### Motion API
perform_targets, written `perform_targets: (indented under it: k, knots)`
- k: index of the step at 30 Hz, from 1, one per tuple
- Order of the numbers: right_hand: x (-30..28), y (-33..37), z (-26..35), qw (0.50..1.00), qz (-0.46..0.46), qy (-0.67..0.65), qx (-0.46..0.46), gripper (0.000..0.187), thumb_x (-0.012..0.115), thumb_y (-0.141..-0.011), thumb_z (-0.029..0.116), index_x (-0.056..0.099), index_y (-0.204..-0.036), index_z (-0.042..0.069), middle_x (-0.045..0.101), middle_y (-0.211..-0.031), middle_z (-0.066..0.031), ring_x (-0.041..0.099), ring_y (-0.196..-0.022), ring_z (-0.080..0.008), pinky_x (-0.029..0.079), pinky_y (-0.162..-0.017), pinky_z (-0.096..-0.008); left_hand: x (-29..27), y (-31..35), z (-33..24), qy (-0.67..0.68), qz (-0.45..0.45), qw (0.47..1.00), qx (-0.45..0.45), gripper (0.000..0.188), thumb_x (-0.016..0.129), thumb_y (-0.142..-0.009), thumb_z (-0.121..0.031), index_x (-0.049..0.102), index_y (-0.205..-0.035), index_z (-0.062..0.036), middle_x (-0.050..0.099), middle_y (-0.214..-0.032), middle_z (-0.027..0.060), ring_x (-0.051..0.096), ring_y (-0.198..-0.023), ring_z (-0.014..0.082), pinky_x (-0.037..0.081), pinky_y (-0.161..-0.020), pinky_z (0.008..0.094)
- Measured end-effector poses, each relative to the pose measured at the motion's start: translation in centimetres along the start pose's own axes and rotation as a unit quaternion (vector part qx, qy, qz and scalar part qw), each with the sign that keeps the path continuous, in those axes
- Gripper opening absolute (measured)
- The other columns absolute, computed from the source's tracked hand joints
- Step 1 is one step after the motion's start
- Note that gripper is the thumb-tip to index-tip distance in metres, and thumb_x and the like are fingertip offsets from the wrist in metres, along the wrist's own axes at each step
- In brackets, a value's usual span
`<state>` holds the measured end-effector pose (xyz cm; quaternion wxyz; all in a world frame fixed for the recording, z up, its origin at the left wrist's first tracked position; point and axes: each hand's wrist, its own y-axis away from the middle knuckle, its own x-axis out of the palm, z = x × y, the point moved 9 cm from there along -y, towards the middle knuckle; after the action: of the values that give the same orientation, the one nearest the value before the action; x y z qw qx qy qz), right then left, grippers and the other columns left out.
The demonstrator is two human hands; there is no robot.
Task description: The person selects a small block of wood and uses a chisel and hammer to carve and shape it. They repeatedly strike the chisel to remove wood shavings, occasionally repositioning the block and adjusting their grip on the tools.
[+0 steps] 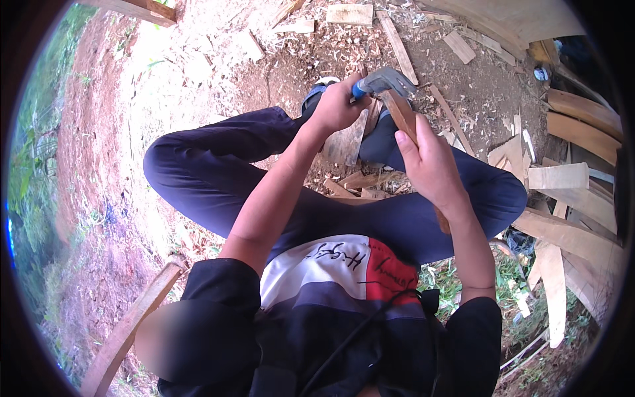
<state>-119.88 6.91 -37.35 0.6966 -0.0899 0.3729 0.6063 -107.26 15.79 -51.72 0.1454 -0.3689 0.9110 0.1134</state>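
Above my crossed lower legs, my left hand [338,106] is closed at the blue end of a claw hammer [385,80] with a grey metal head. The part inside my fingers is hidden. My right hand [431,162] wraps round a brown wooden handle [399,114], its thumb lying along it. The handle's upper end meets the hammer head; I cannot tell whether the two are joined. Its lower end shows below my right wrist. Under my hands, a flat wooden board [345,144] lies between my feet, partly covered by a dark shoe [378,142].
Wood offcuts [349,14] and shavings litter the dirt ground ahead. Stacked planks [585,116] and curved wooden pieces [552,291] crowd my right side. A wooden post [135,324] stands near my left elbow. Green plants [33,192] grow at the far left.
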Motion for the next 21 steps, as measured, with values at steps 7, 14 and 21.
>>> perform_targets:
  k: [7,14,21]
  knots:
    - [-6.2,1.9,6.7,0.934,-0.208,-0.136,-0.256,0.03,0.048,-0.1,0.027,0.049,-0.114,-0.001,0.054,-0.077,-0.0045,0.051,-0.057,-0.0158,0.044,-0.056,-0.0319,-0.5,-0.2,-1.3,-0.009,-0.011,1.0,0.013,0.017,0.069,-0.084,-0.012,0.055,-0.091,-0.0039,0.064,-0.079,0.0073,0.061,-0.074,0.0155,0.049,-0.07,0.0331]
    - [-5.1,0.6,2.7,0.978,-0.148,-0.129,-0.072,0.032,0.049,-0.1,0.032,0.048,-0.108,0.001,0.054,-0.071,-0.0048,0.053,-0.055,-0.0118,0.04,-0.052,-0.0233,-0.9,0.2,-1.8,0.017,-0.011,1.0,0.018,0.017,0.069,-0.084,-0.015,0.055,-0.088,-0.0055,0.061,-0.078,0.0088,0.059,-0.073,0.0155,0.048,-0.07,0.0315]
    - [0.7,-1.3,-1.4,0.997,-0.06,-0.032,-0.021,0.025,0.052,-0.097,0.022,0.047,-0.106,-0.001,0.06,-0.076,-0.0244,0.064,-0.077,-0.0436,0.048,-0.062,-0.0427,0.3,-0.8,0.4,0.037,-0.027,0.994,0.101,0.025,0.07,-0.08,-0.014,0.055,-0.096,-0.0046,0.063,-0.078,0.017,0.064,-0.077,0.0367,0.049,-0.067,0.0385]
